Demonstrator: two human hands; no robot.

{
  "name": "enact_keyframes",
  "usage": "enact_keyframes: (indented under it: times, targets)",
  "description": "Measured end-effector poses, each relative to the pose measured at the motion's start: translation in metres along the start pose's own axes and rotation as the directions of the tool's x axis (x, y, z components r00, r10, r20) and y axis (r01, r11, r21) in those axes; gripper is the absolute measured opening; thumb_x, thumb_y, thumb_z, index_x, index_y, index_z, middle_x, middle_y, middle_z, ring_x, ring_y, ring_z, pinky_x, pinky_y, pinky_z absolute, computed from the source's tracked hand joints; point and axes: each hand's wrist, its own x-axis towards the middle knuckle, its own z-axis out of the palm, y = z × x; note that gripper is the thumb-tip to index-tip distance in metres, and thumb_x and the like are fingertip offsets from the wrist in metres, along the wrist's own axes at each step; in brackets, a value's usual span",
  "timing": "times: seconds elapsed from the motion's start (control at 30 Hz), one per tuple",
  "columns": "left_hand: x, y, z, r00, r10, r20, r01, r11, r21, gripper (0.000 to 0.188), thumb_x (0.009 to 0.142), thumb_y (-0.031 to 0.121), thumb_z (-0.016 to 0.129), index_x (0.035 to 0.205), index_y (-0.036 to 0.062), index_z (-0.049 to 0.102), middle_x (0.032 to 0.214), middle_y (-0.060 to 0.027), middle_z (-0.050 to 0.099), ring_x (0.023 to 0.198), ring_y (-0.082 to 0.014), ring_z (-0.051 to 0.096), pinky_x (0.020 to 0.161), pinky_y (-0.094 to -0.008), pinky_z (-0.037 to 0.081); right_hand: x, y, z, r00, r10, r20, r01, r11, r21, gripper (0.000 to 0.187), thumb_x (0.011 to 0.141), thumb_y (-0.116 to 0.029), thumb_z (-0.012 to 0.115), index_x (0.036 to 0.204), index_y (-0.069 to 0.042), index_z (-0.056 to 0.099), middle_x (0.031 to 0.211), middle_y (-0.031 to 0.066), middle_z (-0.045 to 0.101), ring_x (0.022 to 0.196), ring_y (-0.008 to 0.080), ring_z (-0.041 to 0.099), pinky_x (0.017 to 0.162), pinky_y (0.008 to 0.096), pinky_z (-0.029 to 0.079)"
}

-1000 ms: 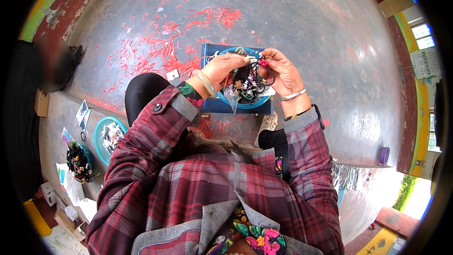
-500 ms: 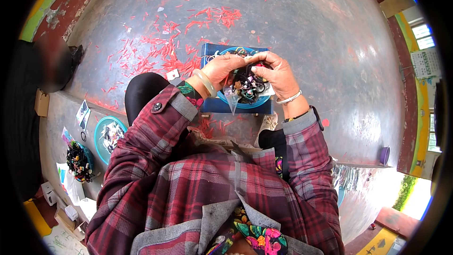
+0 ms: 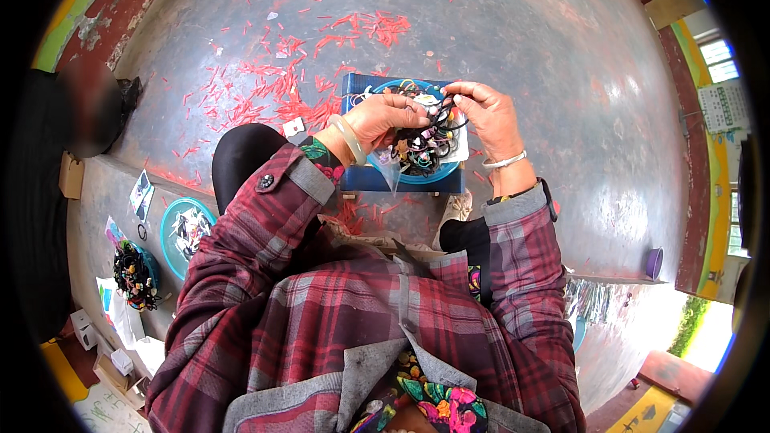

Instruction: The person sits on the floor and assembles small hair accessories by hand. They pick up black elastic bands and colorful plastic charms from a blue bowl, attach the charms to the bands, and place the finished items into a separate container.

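Note:
A blue basin (image 3: 449,168) sits on a dark blue board (image 3: 351,84) before me. It is heaped with black hair ties (image 3: 421,152) bearing small coloured charms. My left hand (image 3: 381,119) is closed over the basin's left side, thumb and fingers pinching a black elastic hair tie (image 3: 446,112). On the right, my right hand (image 3: 491,119) pinches the other end of this hair tie between thumb and forefinger. Below my left hand hangs a clear plastic bag (image 3: 390,172); whether that hand holds it is hidden. A white card (image 3: 459,147) shows at the basin's right side.
Red scraps (image 3: 281,88) litter the grey floor (image 3: 545,56). To my left stand a turquoise basin (image 3: 166,232) of white pieces and a container of dark hair ties (image 3: 135,277). A purple cup (image 3: 654,265) lies far right. A person in dark clothing (image 3: 40,192) is at the left edge.
My right hand has moved slightly right, away from the left, and a black hair tie now shows stretched between them. My left fingers have shifted a little lower.

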Motion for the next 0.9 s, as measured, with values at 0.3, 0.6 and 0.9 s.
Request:
enact_keyframes:
  times: [0.3, 0.6, 0.9]
  targets:
    - [0.013, -0.01, -0.014, 1.0, 0.007, -0.023, -0.001, 0.973, 0.232, 0.017, 0.076, 0.003, 0.066, 0.091, 0.0027, 0.059, 0.079, -0.006, 0.063, 0.067, -0.0123, 0.061, 0.057, -0.0226, 0.049, 0.0, -0.012, 0.0, 0.988, 0.152, 0.014, -0.149, 0.979, -0.143, 0.019, 0.082, -0.02, 0.064, 0.087, -0.001, 0.062, 0.075, 0.0037, 0.063, 0.061, 0.01, 0.062, 0.053, 0.0189, 0.044]
    - [0.009, -0.005, -0.01, 0.997, 0.047, -0.053, -0.043, 0.996, 0.076, 0.015, 0.077, 0.001, 0.062, 0.092, 0.0005, 0.059, 0.083, -0.0072, 0.064, 0.07, -0.0132, 0.062, 0.059, -0.023, 0.05, 0.001, -0.006, -0.012, 0.967, 0.163, 0.197, -0.197, 0.966, 0.168, 0.027, 0.078, -0.011, 0.066, 0.1, 0.003, 0.059, 0.087, 0.0084, 0.063, 0.079, 0.0155, 0.064, 0.071, 0.0247, 0.05]
    - [0.017, -0.011, -0.02, 0.992, 0.078, -0.103, -0.065, 0.99, 0.128, 0.014, 0.081, 0.006, 0.06, 0.094, 0.0005, 0.06, 0.086, -0.0071, 0.063, 0.074, -0.0134, 0.061, 0.064, -0.0243, 0.051, 0.001, -0.006, -0.012, 0.998, 0.019, -0.055, -0.027, 0.991, -0.132, 0.022, 0.076, -0.015, 0.069, 0.091, 0.001, 0.065, 0.088, 0.0057, 0.063, 0.076, 0.0118, 0.059, 0.071, 0.023, 0.046]
